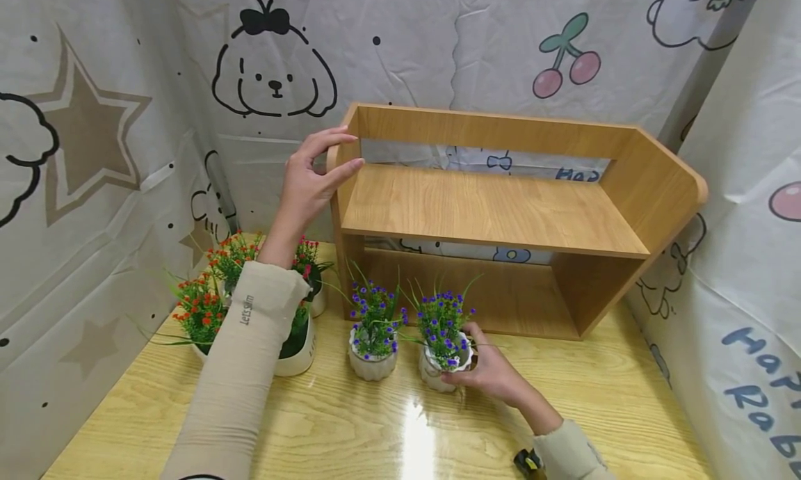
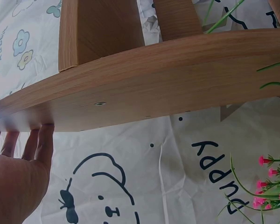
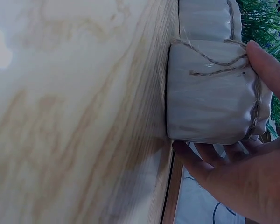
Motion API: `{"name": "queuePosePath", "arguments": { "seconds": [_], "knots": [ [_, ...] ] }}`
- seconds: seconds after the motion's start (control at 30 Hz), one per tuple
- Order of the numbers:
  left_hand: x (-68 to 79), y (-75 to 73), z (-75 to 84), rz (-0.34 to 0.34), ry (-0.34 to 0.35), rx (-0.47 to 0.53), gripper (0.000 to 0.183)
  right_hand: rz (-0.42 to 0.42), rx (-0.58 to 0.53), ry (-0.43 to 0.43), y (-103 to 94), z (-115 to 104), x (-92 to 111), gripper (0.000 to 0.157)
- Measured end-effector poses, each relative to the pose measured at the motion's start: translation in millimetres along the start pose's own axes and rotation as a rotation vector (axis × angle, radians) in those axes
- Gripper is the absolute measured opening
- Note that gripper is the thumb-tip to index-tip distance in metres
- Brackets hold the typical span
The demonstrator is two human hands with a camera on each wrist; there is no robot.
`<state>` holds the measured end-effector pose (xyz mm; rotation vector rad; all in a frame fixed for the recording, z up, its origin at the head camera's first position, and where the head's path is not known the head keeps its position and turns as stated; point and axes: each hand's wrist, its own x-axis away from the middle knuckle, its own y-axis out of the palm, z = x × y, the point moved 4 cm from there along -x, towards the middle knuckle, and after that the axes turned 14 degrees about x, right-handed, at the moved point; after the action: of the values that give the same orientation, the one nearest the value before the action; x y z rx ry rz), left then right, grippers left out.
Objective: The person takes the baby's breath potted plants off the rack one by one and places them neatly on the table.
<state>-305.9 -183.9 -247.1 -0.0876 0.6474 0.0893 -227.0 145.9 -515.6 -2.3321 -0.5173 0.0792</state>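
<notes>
A small wooden two-tier shelf point(image 1: 494, 205) stands at the back of the table. My left hand point(image 1: 316, 170) holds its left side panel near the top, thumb at the front edge; in the left wrist view, the fingers point(image 2: 44, 144) touch the panel's outer face. A white ribbed pot with twine and purple-blue artificial flowers point(image 1: 444, 327) stands on the table in front of the shelf. Around its right side curls my right hand point(image 1: 491, 369), thumb at the front and fingers on the far side. In the right wrist view, the gripped pot point(image 3: 210, 98) shows its twine.
A matching purple-flowered pot point(image 1: 373, 358) stands just left of the gripped one. Pots with orange-red flowers point(image 1: 203, 309), a white planter point(image 1: 303, 355) and pink flowers point(image 1: 306, 254) crowd the left side. A small black object point(image 1: 528, 460) lies near my right sleeve. Printed curtains surround the table.
</notes>
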Motion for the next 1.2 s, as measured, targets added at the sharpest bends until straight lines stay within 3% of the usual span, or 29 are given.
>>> {"name": "queuePosePath", "arguments": {
  "seconds": [0.2, 0.83, 1.03, 1.2],
  "knots": [
    [2.1, 0.8, 6.0, -0.003, 0.007, 0.005, 0.037, -0.012, 0.017, -0.017, -3.1, -1.4, -0.7, 0.089],
    [1.7, 0.9, 1.5, -0.005, 0.005, 0.032, 0.037, 0.0, 0.022, -0.037, -3.3, -1.1, -0.6, 0.088],
    [-5.4, -5.0, -20.7, -0.046, 0.04, 0.005, 0.042, -0.033, -0.009, -0.017, -6.7, 2.0, 2.6, 0.093],
    [4.8, -14.8, -40.6, -0.168, -0.007, -0.045, 0.076, -0.072, -0.062, -0.07, -19.9, 7.6, 6.3, 0.092]
  ]
}}
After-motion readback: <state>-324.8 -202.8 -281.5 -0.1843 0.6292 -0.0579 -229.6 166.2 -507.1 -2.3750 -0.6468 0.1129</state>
